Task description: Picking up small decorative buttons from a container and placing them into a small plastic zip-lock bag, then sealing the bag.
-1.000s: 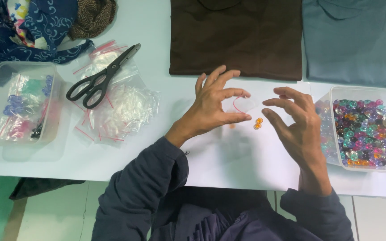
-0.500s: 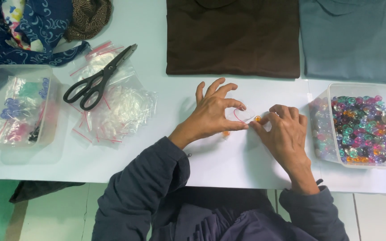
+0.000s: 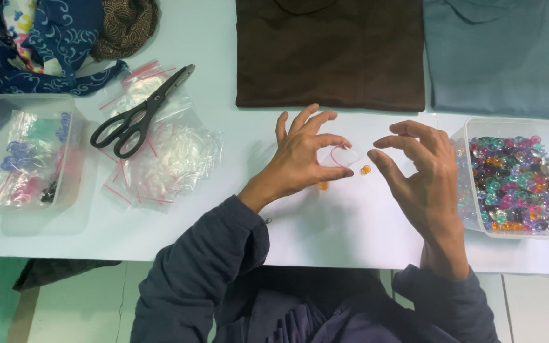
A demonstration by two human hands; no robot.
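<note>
My left hand [image 3: 303,155] hovers over the white table [image 3: 179,216] and pinches a small clear zip bag [image 3: 343,155] with a red strip between thumb and forefinger. My right hand [image 3: 424,171] is held just right of the bag, fingers spread and curled, holding nothing. A small orange bead [image 3: 365,169] lies on the table between the two hands. Another orange bead [image 3: 323,185] shows under my left hand.
A clear tub of coloured beads [image 3: 515,178] stands at the right. Black scissors [image 3: 138,114] lie on several clear bags [image 3: 173,155] at the left, beside a clear tub of bagged items [image 3: 23,152]. Brown cloth [image 3: 328,51], grey-blue cloth [image 3: 503,54] and patterned blue fabric [image 3: 27,44] lie at the back.
My right hand had closed in on the bag and the orange bead half a second ago; now it has drawn back to the right and spread its fingers. The left hand keeps the bag.
</note>
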